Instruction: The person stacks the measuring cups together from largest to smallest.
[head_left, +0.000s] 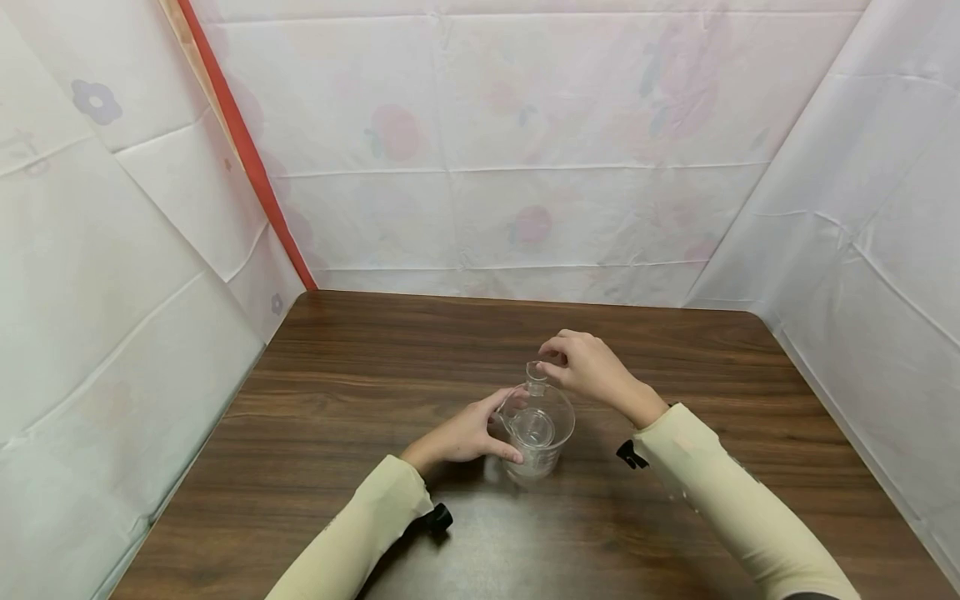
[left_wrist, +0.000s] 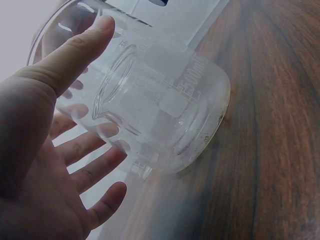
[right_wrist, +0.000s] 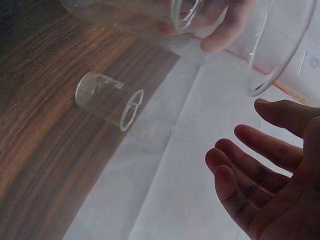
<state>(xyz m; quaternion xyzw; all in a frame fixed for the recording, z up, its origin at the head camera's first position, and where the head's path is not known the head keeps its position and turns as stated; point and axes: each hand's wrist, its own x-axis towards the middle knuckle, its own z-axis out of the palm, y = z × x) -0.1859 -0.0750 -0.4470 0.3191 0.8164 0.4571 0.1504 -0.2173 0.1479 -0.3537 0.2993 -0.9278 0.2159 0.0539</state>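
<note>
A large clear glass beaker with white markings stands on the table, a smaller beaker nested inside it. My left hand holds the large beaker from its left side, thumb on the near wall and fingertips against the far wall; some fingers show through the glass. Just behind it, a small clear beaker stands upright on the wood. My right hand hovers over that small beaker, its fingers loosely bent. In the right wrist view nothing lies between those fingers, and the small beaker stands apart below them.
The dark wooden table carries the glassware near its middle. White patterned sheets hang behind it and on both sides, with a red strip at the back left corner.
</note>
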